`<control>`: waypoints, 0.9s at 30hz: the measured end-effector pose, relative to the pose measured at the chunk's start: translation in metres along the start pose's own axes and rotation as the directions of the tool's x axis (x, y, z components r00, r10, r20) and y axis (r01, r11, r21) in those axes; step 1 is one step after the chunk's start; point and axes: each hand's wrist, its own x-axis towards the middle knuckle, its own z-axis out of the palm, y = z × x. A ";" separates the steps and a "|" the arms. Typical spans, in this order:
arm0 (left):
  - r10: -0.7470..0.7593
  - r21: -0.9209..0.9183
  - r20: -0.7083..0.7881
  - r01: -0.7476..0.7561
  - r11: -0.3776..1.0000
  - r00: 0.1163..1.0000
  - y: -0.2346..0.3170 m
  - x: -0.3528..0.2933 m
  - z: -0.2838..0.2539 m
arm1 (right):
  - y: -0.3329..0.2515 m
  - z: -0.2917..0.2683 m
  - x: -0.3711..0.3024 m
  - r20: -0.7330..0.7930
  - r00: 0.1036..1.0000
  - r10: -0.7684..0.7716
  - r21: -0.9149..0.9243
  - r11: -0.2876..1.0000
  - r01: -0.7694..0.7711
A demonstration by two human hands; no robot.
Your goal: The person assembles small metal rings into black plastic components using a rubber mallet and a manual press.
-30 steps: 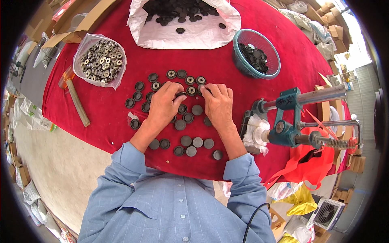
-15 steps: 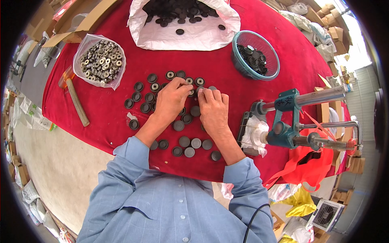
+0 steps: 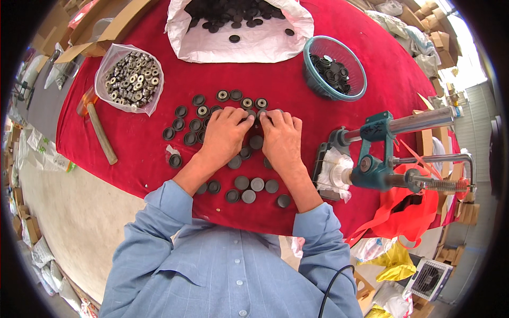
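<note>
My left hand (image 3: 222,135) and my right hand (image 3: 282,140) are close together over the red cloth. Left thumb and fingers pinch at a dark round cap (image 3: 251,113). The right thumb and index finger close on another dark cap (image 3: 260,113) beside it, mostly covered by the fingertips. Just beyond them lie black caps with metal bearings seated inside, such as one bearing-filled cap (image 3: 247,103). More open black caps (image 3: 179,124) spread left of my left hand. Between my forearms, several caps (image 3: 248,196) lie face down.
A clear bag of metal bearings (image 3: 132,79) and a hammer (image 3: 101,132) sit at left. A white sack of black caps (image 3: 233,50) lies at the back, a blue-green basket (image 3: 335,95) at back right. A green hand press (image 3: 376,151) stands at right near a red bag (image 3: 411,212).
The left fingers have shifted slightly, now around a dark cap where a metal bearing showed before. My right hand has edged a little, its fingers closing on a cap beside it.
</note>
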 end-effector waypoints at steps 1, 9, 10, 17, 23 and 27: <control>-0.005 0.002 0.001 0.005 1.000 1.000 0.001 -0.001 -0.001 | 0.001 -0.001 0.001 -0.015 0.999 0.034 0.052 0.998 -0.033; -0.013 -0.079 0.032 0.016 0.997 0.999 0.001 -0.004 -0.012 | -0.009 -0.016 0.030 -0.002 0.990 0.140 0.412 0.902 -0.127; -0.018 -0.076 0.031 0.020 0.997 0.999 -0.005 -0.005 -0.019 | -0.012 -0.018 0.033 -0.001 0.991 0.135 0.415 0.902 -0.122; -0.559 -0.282 -0.019 0.532 0.798 0.829 -0.062 -0.052 -0.084 | -0.039 -0.010 0.041 0.201 0.977 0.073 0.487 0.858 -0.164; -0.557 -0.238 -0.051 0.531 0.813 0.829 -0.059 -0.066 -0.083 | -0.052 0.018 0.061 0.127 0.992 0.011 0.397 0.916 -0.061; -0.517 -0.167 -0.067 0.501 0.849 0.853 -0.058 -0.049 -0.072 | -0.057 0.031 0.069 0.175 0.984 -0.031 0.326 0.945 -0.028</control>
